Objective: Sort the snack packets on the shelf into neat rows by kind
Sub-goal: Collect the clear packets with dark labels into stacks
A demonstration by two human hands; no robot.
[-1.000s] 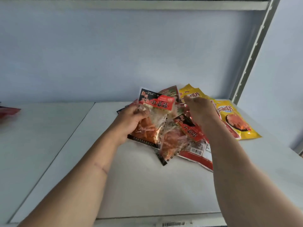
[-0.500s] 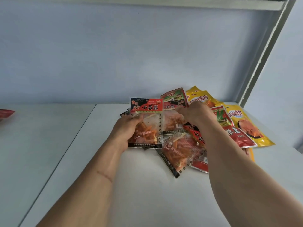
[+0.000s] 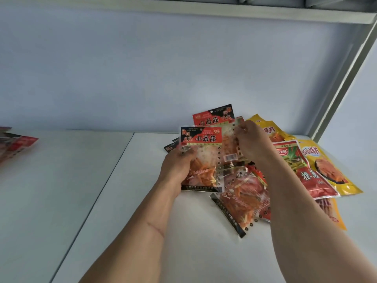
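Observation:
A heap of snack packets lies on the white shelf (image 3: pixel 204 252) at the back right. My left hand (image 3: pixel 177 166) grips a clear packet with a black-and-red header (image 3: pixel 204 160), held upright above the shelf. My right hand (image 3: pixel 247 139) pinches the edge of a second packet of the same kind (image 3: pixel 214 117), lifted just behind the first. A third clear packet (image 3: pixel 242 201) lies flat in front. To the right lie a red packet with green leaves (image 3: pixel 306 172) and yellow packets (image 3: pixel 330 172).
More red packets (image 3: pixel 16 146) sit at the far left edge on the neighbouring shelf board. A seam (image 3: pixel 106 180) runs between the two boards. A metal upright (image 3: pixel 342 82) rises at the back right, with an upper shelf overhead and a pale wall behind.
My right hand has lifted a second black-and-red packet out of the heap and brought it up behind the one in my left hand. The view has tilted upward.

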